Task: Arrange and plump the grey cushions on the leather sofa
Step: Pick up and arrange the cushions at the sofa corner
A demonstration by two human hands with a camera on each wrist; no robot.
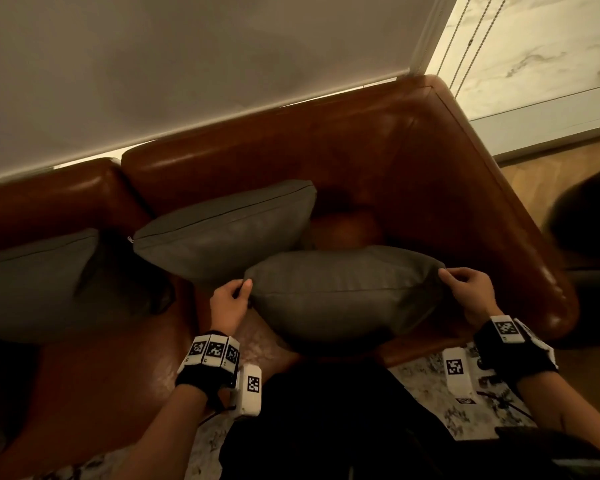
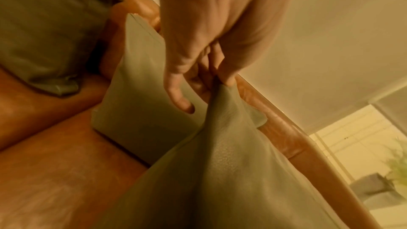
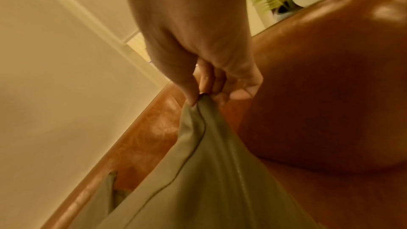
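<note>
The left hand (image 1: 230,299) and right hand (image 1: 467,289) each pinch an upper corner of a plump grey leather-look cushion (image 1: 343,296), held at the brown leather sofa's (image 1: 430,161) corner. Two grey cushions (image 1: 229,230) already lean against the backrest; this one apparently remains to be placed.

bare forearms, black wrist straps (image 1: 192,378), white blocks with black square-code markers (image 1: 507,328), dark clothing

Both arms reach forward, spread apart. The left hand (image 1: 228,304) and the right hand (image 1: 471,293) each pinch a cushion (image 1: 343,292) corner, fingers (image 3: 206,79) curled.
</note>
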